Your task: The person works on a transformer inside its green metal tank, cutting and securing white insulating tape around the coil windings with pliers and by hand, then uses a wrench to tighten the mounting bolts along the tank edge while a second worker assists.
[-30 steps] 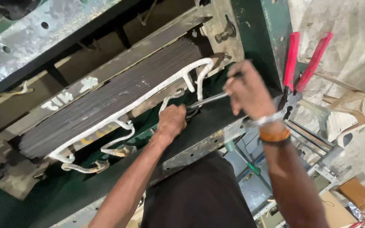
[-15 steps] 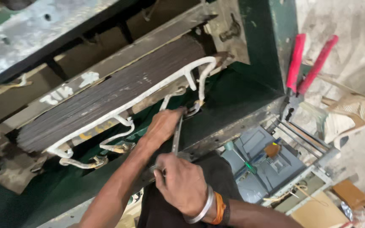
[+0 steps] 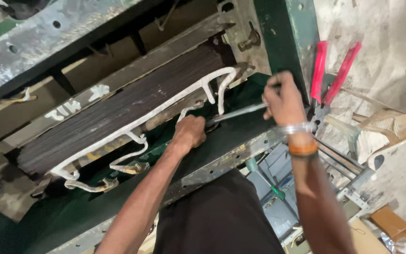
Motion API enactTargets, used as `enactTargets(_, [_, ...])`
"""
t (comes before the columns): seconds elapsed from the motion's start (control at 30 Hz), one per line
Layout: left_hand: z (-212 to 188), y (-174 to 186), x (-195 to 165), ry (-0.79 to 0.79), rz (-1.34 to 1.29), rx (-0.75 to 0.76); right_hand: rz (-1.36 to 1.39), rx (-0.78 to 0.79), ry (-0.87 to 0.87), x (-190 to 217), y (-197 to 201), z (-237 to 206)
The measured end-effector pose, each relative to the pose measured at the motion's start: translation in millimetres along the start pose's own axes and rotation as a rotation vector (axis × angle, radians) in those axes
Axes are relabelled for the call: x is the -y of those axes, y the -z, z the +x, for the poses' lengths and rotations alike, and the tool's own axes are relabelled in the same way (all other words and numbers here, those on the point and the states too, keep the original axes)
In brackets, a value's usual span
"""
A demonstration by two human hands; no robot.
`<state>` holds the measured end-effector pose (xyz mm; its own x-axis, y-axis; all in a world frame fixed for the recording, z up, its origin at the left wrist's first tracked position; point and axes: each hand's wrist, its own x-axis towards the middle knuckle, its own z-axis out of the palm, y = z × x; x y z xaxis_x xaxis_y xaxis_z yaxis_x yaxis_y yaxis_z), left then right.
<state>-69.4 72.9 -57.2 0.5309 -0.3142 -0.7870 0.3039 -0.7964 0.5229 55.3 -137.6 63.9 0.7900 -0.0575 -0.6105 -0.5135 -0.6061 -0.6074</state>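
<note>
— While the left hand [image 3: 191, 133] stays balled at the foot of the dark core [image 3: 118, 113], what has the right hand [image 3: 285, 99] done?

— It has swung back up. Half a second ago it was low, near 6 o'clock, just in front of the dark shirt; now it sits at 2 o'clock, against the green post [image 3: 283, 28].

— And its fingers?

— Closed round the outer end of a slim metal tool [image 3: 238, 113], which runs from that hand toward 8 o'clock, its far end meeting the left fist.

— Is the left gripping anything?

— Its fingers are curled tight where the tool tip lands, just under the white leads [image 3: 214, 87]; I cannot tell what they have hold of.

— Anything else nearby?

— Red-handled cutters [image 3: 330, 70] at 3 o'clock of the right hand, just beside the wrist bangle, unmoved.
</note>
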Motion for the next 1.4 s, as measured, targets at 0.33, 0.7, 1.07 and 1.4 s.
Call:
enactTargets(0.33, [-35.2,-10.8,24.1,-0.323,-0.057,-0.357,-0.408,0.046,0.409,64.8,-113.7,-196.1])
enactTargets(0.7, [-20.5,-4.2,10.8,-0.113,-0.042,-0.226,0.126,0.258,0.242,26.2,-17.3,-7.6])
enactTargets(1.07, [-28.0,-5.8,13.9,-0.196,-0.045,-0.246,-0.235,-0.118,0.369,52.9,-76.3,-175.9])
enactTargets(1.4, [-24.1,-14.0,11.8,-0.135,-0.041,-0.286,0.027,0.212,0.179,25.4,-31.0,-55.6])
